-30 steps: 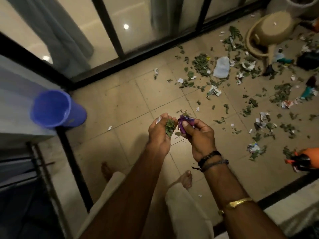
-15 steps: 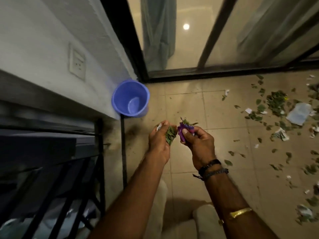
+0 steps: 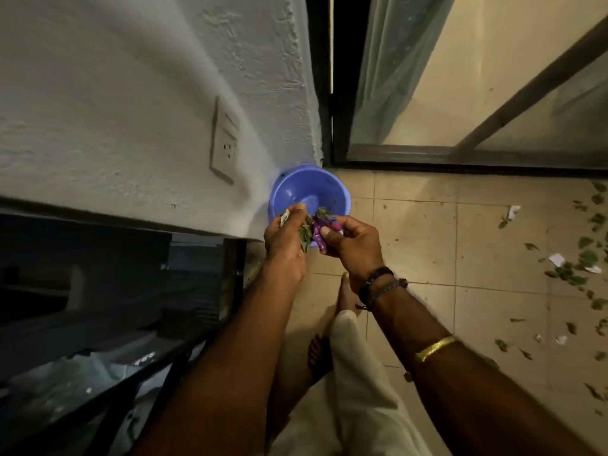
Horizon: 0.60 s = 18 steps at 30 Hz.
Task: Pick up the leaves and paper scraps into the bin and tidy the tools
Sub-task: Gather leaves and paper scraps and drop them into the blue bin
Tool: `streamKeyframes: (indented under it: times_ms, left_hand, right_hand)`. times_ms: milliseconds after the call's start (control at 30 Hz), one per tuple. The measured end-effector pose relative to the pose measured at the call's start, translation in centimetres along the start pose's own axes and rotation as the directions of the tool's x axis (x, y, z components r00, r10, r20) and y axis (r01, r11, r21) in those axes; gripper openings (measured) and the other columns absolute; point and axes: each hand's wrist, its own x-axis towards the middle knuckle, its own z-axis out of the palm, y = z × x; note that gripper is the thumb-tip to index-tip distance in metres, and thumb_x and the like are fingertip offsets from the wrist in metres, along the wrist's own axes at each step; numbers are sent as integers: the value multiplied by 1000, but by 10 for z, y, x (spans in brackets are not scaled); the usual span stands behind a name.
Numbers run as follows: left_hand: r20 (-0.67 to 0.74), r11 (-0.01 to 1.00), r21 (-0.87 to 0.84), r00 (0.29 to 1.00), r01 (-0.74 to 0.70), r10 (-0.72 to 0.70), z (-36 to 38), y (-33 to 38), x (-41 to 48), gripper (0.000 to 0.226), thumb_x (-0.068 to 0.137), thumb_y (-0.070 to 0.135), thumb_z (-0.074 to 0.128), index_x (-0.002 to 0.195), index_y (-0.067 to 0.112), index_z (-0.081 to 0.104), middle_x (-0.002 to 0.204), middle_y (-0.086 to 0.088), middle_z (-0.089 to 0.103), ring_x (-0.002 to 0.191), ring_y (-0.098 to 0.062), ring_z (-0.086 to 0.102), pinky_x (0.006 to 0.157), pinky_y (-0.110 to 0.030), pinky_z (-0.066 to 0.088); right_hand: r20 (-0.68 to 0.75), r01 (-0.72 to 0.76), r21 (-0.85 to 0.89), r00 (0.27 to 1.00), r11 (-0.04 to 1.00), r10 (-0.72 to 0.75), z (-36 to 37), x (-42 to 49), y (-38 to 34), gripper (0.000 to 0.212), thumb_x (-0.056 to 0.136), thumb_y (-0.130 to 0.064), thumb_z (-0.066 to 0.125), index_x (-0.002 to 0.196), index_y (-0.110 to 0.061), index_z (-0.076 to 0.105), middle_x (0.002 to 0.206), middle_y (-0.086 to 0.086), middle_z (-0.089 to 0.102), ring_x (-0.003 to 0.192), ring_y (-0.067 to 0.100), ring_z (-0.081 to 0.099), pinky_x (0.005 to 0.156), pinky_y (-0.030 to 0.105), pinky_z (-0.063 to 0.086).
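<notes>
A clump of green leaves (image 3: pixel 305 234) sits in the left hand (image 3: pixel 283 246), whose fingers curl round it and a small white paper scrap (image 3: pixel 285 219). The right hand (image 3: pixel 355 245) pinches a purple scrap (image 3: pixel 318 236) between thumb and curled fingers. Both hang just above the blue bin (image 3: pixel 306 187), which stands on the tiled floor (image 3: pixel 418 238) against the white wall (image 3: pixel 131 110). More loose leaves (image 3: pixel 589 258) lie well apart, to the right.
</notes>
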Motion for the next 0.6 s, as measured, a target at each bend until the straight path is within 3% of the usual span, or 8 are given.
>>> streamKeyframes:
  times_ms: [100, 200, 233, 333, 433, 533, 600]
  left_hand:
    - [0, 994, 105, 1000, 26, -26, 8, 8, 35, 33, 88, 26, 74, 117, 10, 69, 103, -15, 74, 91, -30, 73, 81, -43, 60]
    - [23, 981, 141, 990, 134, -138, 21, 14, 65, 34, 95, 44, 61, 103, 12, 71, 91, -12, 76, 79, -26, 73, 75, -41, 59]
    - [37, 978, 111, 983, 174, -179, 24, 14, 76, 41, 98, 48, 55, 104, 12, 71, 90, -12, 76, 80, -26, 73, 76, -41, 59]
    - [6, 976, 111, 982, 188, -190, 29, 9, 103, 57, 99, 53, 46, 128, 7, 63, 110, -16, 72, 105, -32, 68, 97, -49, 53]
    - [-40, 965, 167, 979, 201, -198, 29, 4, 123, 59, 100, 53, 45, 133, 6, 59, 117, -15, 69, 110, -31, 64, 104, -50, 48]
    - [-34, 968, 162, 982, 190, -187, 35, 13, 114, 52, 101, 51, 44, 105, 6, 69, 100, -16, 71, 90, -28, 67, 93, -46, 53]
    - [-36, 971, 150, 983, 184, -181, 37, 13, 114, 49, 103, 47, 43, 108, 6, 68, 96, -12, 70, 88, -27, 66, 89, -43, 53]
  right_hand:
    - [-4, 13, -114, 1000, 993, -13, 10, 41, 12, 25, 90, 0, 66, 94, -24, 76, 91, 5, 75, 84, 24, 71, 71, 37, 61]
    - [28, 8, -272, 1000, 962, 0, 14, 89, 29, 32, 85, -8, 68, 110, -27, 74, 103, 3, 76, 96, 27, 71, 86, 47, 60]
    - [28, -6, -331, 999, 944, 16, 14, 104, 32, 41, 84, -8, 69, 120, -27, 71, 113, 4, 74, 103, 27, 69, 92, 48, 57]
    - [80, -24, -519, 994, 854, 77, 13, 136, 32, 63, 88, -9, 70, 146, -23, 50, 143, 4, 56, 128, 25, 54, 111, 40, 43]
    - [118, -32, -631, 984, 775, 136, 13, 153, 26, 63, 93, -14, 66, 150, -26, 42, 151, 4, 46, 135, 25, 47, 113, 36, 39]
    - [118, -34, -602, 984, 798, 131, 13, 157, 22, 56, 92, -7, 65, 144, -21, 50, 146, 3, 52, 131, 24, 52, 108, 32, 43]
    - [101, -34, -564, 989, 825, 109, 11, 157, 18, 53, 89, 0, 64, 138, -18, 58, 138, 4, 59, 124, 23, 56, 99, 24, 45]
